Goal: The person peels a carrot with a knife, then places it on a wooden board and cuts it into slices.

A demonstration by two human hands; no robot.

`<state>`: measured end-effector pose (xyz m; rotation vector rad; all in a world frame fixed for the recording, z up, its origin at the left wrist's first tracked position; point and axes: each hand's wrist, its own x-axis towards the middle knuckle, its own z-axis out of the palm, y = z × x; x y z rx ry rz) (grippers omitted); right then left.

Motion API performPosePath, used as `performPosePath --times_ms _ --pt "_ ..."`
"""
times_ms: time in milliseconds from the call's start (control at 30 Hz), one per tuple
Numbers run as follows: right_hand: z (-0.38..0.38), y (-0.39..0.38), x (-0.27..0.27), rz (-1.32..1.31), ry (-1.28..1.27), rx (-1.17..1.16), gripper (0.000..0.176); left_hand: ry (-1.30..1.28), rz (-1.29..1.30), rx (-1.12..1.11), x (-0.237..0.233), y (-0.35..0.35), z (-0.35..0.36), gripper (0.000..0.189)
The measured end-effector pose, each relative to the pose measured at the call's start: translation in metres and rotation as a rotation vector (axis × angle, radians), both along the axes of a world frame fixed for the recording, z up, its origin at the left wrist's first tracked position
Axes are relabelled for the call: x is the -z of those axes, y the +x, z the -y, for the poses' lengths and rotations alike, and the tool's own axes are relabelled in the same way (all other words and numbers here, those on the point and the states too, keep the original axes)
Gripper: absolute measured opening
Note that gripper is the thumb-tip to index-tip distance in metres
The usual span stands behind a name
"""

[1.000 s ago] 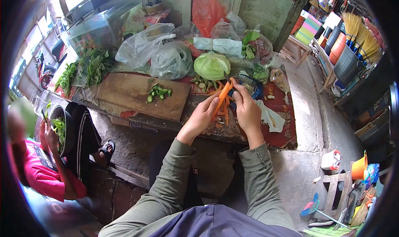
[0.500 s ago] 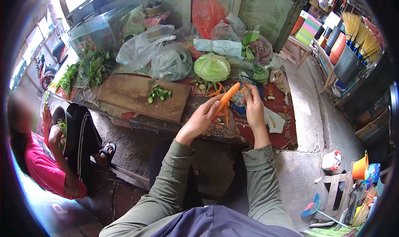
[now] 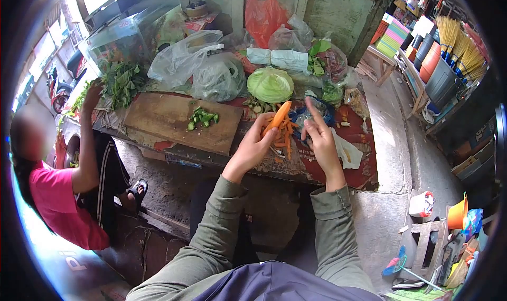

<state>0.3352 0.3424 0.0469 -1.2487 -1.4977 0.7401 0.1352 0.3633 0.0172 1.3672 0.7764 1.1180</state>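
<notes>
My left hand point(image 3: 254, 147) is wrapped round the lower part of a peeled orange carrot point(image 3: 279, 116), whose tip points up and away. Just right of it is my right hand point(image 3: 319, 142), index finger stretched out and the other fingers curled round something too hidden to name. Orange peelings point(image 3: 285, 137) lie on the table between and beneath the hands. A pale green cabbage point(image 3: 270, 84) sits behind the carrot. To the left, cut green pieces point(image 3: 202, 119) rest on a wooden board point(image 3: 169, 126).
Plastic bags point(image 3: 216, 77) and a wrapped pale bundle point(image 3: 277, 59) stand along the table's back. Leafy greens point(image 3: 125, 84) lie at the left. A person in a pink shirt point(image 3: 63, 208) sits at the left, one arm raised toward the greens. Brooms point(image 3: 458, 45) stand far right.
My right hand has moved away from the carrot, its index finger now stretched out. The carrot has shifted left with my left hand. The person at the left has reached up to the greens.
</notes>
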Motion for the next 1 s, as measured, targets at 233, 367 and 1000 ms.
performPosePath --times_ms 233,367,1000 --pt "0.009 -0.006 -0.012 -0.175 -0.177 -0.272 0.048 0.166 -0.273 -0.165 -0.005 -0.005 0.0 0.034" --pt "0.008 -0.004 -0.008 -0.141 -0.165 -0.283 0.047 0.29 -0.318 -0.214 -0.004 -0.007 -0.002 0.035" --pt "0.006 0.0 -0.003 -0.29 -0.158 -0.373 0.028 0.064 -0.189 0.035 0.003 -0.017 -0.005 0.043"
